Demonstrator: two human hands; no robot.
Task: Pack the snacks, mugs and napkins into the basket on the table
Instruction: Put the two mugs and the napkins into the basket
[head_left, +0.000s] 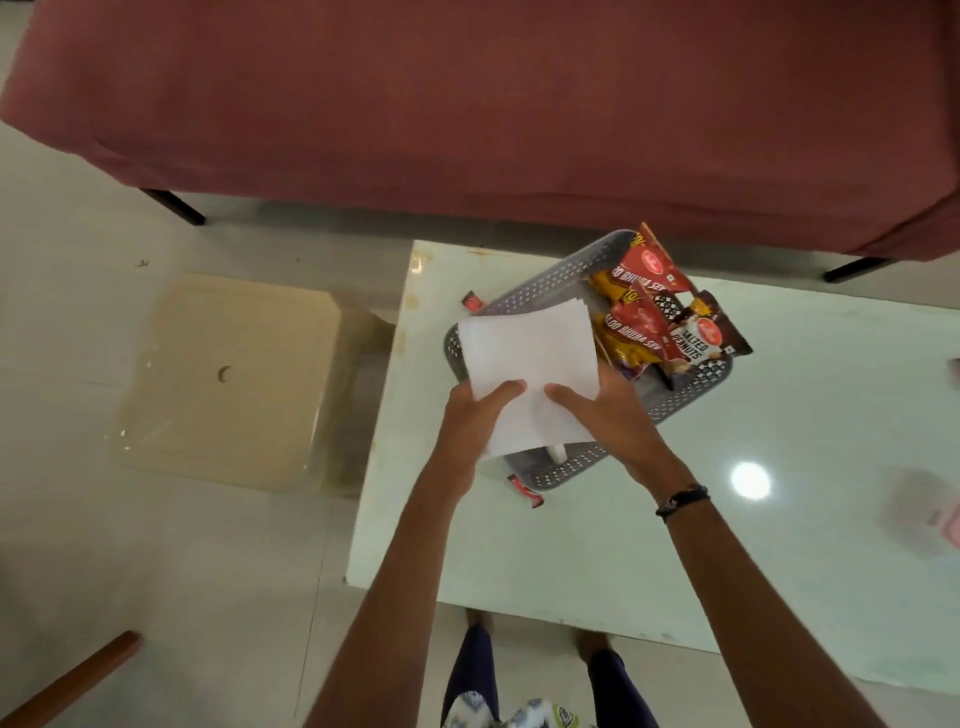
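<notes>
Both hands — left hand (480, 415), right hand (605, 415) — grip napkins (530, 358) above the basket (691, 397), long axis pointing away, tilted left.

White napkin stack (527, 353) held flat over grey perforated basket (691, 395); red snack packets (649, 291) upright inside, right side.

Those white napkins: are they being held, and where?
Yes. Both hands, left and right, hold the napkin stack by its near edge, over the basket.
</notes>
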